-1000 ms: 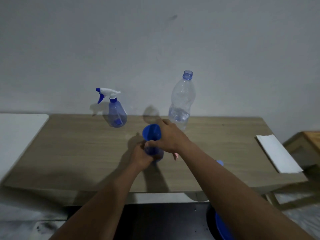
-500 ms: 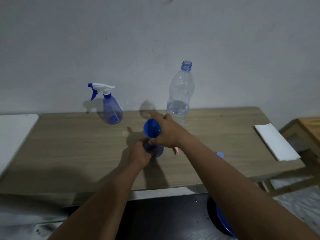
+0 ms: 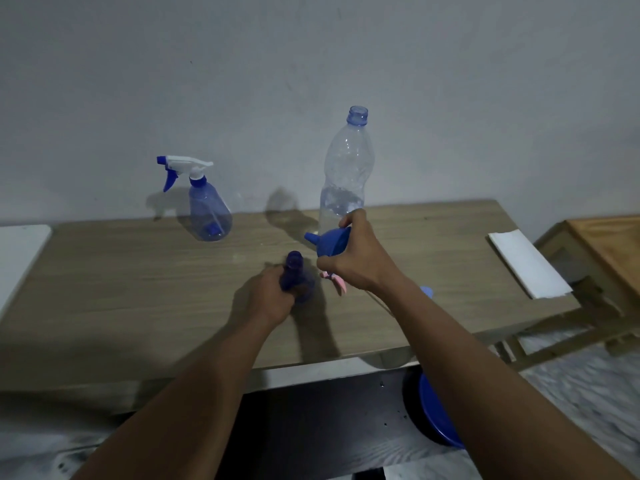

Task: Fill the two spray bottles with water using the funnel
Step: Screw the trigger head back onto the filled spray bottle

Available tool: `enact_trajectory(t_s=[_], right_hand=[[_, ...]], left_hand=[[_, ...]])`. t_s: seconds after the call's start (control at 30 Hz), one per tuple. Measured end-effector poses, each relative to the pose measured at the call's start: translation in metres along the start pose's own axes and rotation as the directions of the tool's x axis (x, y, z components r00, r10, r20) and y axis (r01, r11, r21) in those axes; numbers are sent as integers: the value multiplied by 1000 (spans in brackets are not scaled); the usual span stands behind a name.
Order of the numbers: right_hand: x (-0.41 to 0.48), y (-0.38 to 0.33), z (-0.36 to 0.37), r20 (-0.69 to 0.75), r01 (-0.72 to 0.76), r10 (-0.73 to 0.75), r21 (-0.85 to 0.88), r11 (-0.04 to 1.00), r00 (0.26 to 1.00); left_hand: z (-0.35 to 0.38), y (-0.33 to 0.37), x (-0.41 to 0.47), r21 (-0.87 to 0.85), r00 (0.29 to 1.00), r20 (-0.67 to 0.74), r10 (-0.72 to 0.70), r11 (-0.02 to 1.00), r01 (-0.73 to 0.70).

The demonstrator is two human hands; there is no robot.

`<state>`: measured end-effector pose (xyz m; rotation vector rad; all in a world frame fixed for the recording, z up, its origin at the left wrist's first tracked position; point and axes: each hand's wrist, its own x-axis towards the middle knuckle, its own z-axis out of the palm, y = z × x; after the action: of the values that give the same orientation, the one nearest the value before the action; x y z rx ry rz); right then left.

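Observation:
My left hand (image 3: 268,297) grips a blue spray bottle (image 3: 295,273) that stands on the wooden table (image 3: 138,289) with its neck open and no spray head. My right hand (image 3: 356,261) holds the blue funnel (image 3: 329,241) just right of that neck, tilted with its spout pointing left. A second blue spray bottle (image 3: 207,209) with a white and blue trigger head stands at the back left. A tall clear water bottle (image 3: 348,168), uncapped and holding a little water, stands behind my right hand. A pink trigger part (image 3: 336,279) lies under my right wrist.
A white flat sheet (image 3: 530,265) lies on the table's right end. A wooden stool or side table (image 3: 606,251) stands to the right. A blue basin (image 3: 436,417) sits on the floor below the table edge. A white surface (image 3: 17,251) adjoins the table's left.
My right hand has lifted the funnel out of the near spray bottle's neck and carried it right, tipping it sideways. My left hand still holds the bottle.

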<state>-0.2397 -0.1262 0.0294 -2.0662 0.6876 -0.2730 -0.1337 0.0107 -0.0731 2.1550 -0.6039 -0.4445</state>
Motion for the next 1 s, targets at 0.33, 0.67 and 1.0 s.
enact_trajectory(t_s=[0.33,0.67,1.0], right_hand=[[-43,66,39,-130,-51,66,117,992,989],[-69,115,69,112,-60,89,-238,970,990],[-43,112,39,-54,136,-158,-288,948,986]], left_hand=[[-1,-10,5,42,999,-37,-3,999,5],[-3,-11,3,40,999,-49,3,999,-1],[0,-11,0,41,997,-67,25,999,-22]])
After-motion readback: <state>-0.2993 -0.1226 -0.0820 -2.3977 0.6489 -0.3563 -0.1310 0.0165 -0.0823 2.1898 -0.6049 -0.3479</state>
